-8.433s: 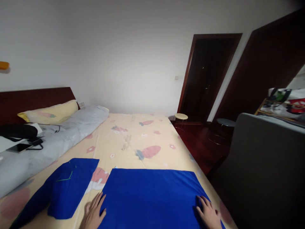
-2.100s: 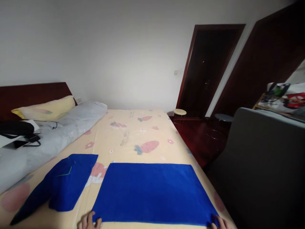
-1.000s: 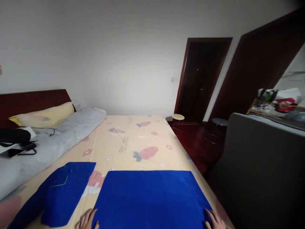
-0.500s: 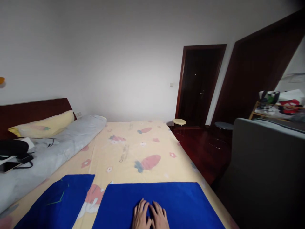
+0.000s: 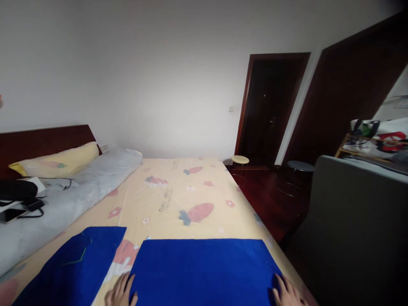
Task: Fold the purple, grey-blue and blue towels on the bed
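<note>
A blue cloth point(image 5: 204, 267) lies flat on the bed at the bottom centre. At its left edge rests my left hand point(image 5: 121, 291), fingers apart, with nothing held. My right hand point(image 5: 286, 292) lies at the cloth's right edge with its fingers spread, also holding nothing. Both hands are cut off by the bottom of the view. To the left is a second blue cloth piece point(image 5: 76, 267), with a curved outer side and green lines marked on it.
The bed point(image 5: 178, 187) has a cream sheet with a carrot print. Along its left lie a grey quilt point(image 5: 89, 182), a yellow pillow point(image 5: 60, 159) and black devices point(image 5: 19, 199). A dark grey panel point(image 5: 353, 229) stands at the right, with stools point(image 5: 239, 160) beyond the bed.
My hands have moved apart from the middle of the blue cloth, the left one to its left edge and the right one to its right edge. The view has shifted slightly.
</note>
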Demonstrator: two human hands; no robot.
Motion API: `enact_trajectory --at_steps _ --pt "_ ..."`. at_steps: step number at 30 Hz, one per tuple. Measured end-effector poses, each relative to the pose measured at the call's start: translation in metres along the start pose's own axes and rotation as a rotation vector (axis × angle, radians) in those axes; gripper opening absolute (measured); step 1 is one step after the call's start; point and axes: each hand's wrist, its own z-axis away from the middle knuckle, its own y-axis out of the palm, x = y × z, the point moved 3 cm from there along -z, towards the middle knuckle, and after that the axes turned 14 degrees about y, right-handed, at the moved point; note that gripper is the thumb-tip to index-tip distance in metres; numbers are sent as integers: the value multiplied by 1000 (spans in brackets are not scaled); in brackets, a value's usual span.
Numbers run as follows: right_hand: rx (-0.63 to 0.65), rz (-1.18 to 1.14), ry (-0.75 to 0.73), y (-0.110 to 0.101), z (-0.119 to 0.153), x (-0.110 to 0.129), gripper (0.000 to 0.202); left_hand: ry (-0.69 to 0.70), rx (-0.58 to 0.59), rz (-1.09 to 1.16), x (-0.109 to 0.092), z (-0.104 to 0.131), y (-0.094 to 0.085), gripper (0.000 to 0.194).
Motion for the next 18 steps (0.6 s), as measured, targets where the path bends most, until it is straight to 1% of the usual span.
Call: enact_trajectory --at_steps 1,2,3,5,7,8,9,10,11,12,13,14,15,16,18 --pt "-16 -7 -23 1 8 19 64 13 -25 -5 -16 -2 -4 56" --pt "-20 -20 -64 3 18 43 62 43 -44 7 -38 -6 -8 59" --pt "10 -40 -144 6 31 72 60 91 -50 37 -63 -11 -12 62" --pt "167 -95 -372 16 62 136 56 212 -33 138 -119 -23 -20 69" --pt "321 -138 -533 25 93 195 57 328 -5 248 -174 -37 -25 76" --pt "374 -155 -587 29 105 219 58 376 17 288 -197 -46 -28 79" --pt "422 -166 -633 32 114 239 58 404 45 316 -215 -54 -29 81" --pt "450 -171 -662 34 119 254 57 415 79 331 -227 -62 -30 81" --pt "467 -166 -682 36 120 263 56 411 118 335 -233 -71 -29 80" --pt "471 -153 -690 37 116 266 55 397 153 334 -231 -79 -28 78" --pt "459 -137 -685 37 107 263 54 379 180 328 -223 -86 -26 76" --pt "436 -117 -668 36 94 256 53 355 195 318 -209 -93 -24 73" --pt "405 -94 -634 34 77 243 53 325 197 303 -189 -99 -21 70" --pt "365 -71 -587 31 57 226 53 297 190 286 -166 -104 -18 67" --pt "283 -6 -460 24 12 182 55 205 162 237 -113 -111 -12 60"
